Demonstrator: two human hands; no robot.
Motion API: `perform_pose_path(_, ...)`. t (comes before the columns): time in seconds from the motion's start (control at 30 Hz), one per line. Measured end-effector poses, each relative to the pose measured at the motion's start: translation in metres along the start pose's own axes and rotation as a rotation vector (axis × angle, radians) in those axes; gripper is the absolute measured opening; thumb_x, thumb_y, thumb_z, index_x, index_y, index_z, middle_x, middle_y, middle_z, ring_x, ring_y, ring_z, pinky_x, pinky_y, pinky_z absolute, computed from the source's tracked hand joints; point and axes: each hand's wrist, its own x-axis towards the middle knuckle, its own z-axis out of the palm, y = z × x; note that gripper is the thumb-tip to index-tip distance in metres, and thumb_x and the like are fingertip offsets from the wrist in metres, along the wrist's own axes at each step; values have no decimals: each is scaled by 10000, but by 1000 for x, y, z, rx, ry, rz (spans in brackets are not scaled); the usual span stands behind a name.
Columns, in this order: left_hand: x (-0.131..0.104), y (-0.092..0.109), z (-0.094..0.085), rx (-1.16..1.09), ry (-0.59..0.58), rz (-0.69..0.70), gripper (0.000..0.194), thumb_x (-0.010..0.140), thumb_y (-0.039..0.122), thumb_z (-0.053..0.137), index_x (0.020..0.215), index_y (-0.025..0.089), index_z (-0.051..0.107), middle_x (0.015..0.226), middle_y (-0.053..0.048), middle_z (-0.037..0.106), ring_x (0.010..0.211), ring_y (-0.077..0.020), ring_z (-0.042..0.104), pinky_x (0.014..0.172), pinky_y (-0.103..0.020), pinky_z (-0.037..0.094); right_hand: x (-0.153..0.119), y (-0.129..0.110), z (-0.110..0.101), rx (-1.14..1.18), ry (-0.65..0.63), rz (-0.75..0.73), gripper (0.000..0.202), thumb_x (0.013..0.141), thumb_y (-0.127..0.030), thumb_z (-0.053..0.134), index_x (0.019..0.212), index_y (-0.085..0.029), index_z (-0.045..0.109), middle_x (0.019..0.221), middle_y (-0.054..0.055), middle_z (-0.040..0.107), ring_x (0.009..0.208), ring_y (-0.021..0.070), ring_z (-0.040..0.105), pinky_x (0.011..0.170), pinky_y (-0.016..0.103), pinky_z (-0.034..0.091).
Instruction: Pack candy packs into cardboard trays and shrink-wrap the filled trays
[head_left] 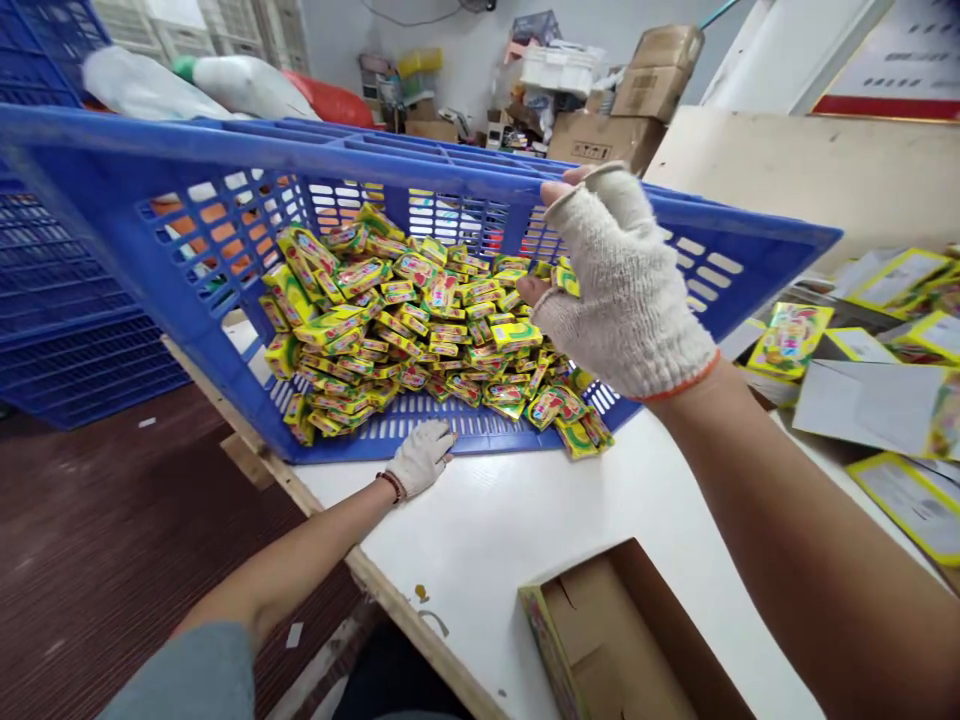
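Note:
A blue plastic crate (465, 180) is tipped on its side on the white table, its open face toward me. Inside it lies a heap of small yellow printed boxes (420, 320), and a few have slid to the lower rim at the right. My right hand (619, 285), in a fingerless knitted glove, grips the upper rim with its fingertips hooked over it. Low on the crate, my left hand (421, 457), gloved too, is closed at the bottom rim. An open cardboard box (630, 640) stands on the table below my right arm.
Flattened or opened yellow-edged cartons (870, 400) pile up on the right. Blue crates (67, 290) are stacked at the left beyond the wooden table edge (375, 585). Brown cartons (652, 85) and clutter stand behind the crate.

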Motion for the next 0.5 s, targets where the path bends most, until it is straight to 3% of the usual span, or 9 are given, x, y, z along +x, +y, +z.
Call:
perform_pose_path(0.07,1,1,2,-8,12,0,358,858,204,627,1216,208,647,1337,-131,568,1269,-299,499,1114,-508,384,6,-3,8,23,-14,40,658,877,-396,602,1484,-268,386,1485,66,451,1388,231,409,1171,395,405)
perform_pose_path(0.17,5,7,7,-24,47,-7,367,825,210,675,1192,216,659,1313,-115,590,1248,-290,517,1100,-484,400,4,-3,23,17,-16,16,785,859,-428,615,1544,-195,311,1400,138,491,1288,303,482,1071,461,465)
perform_pose_path(0.3,-3,14,3,-40,191,-87,288,790,233,710,1075,222,672,1207,-78,640,1162,-249,570,1030,-408,460,-20,6,41,-47,123,-37,578,908,-402,495,1411,-119,514,1301,184,508,1224,380,522,985,554,440)
perform_pose_path(0.4,-29,3,-27,-17,429,-280,185,862,310,620,1003,190,631,1089,-100,632,1093,-265,575,977,-438,462,-63,21,51,68,149,-35,517,860,-337,592,1303,-71,582,1193,222,568,1123,358,567,932,520,506)
perform_pose_path(0.5,-53,-26,-76,26,678,-511,304,945,418,477,1042,145,570,1098,-142,587,1148,-311,515,998,-510,385,-127,38,66,236,-19,-40,384,884,-316,544,1208,-123,620,1102,176,613,1028,308,610,870,462,543)
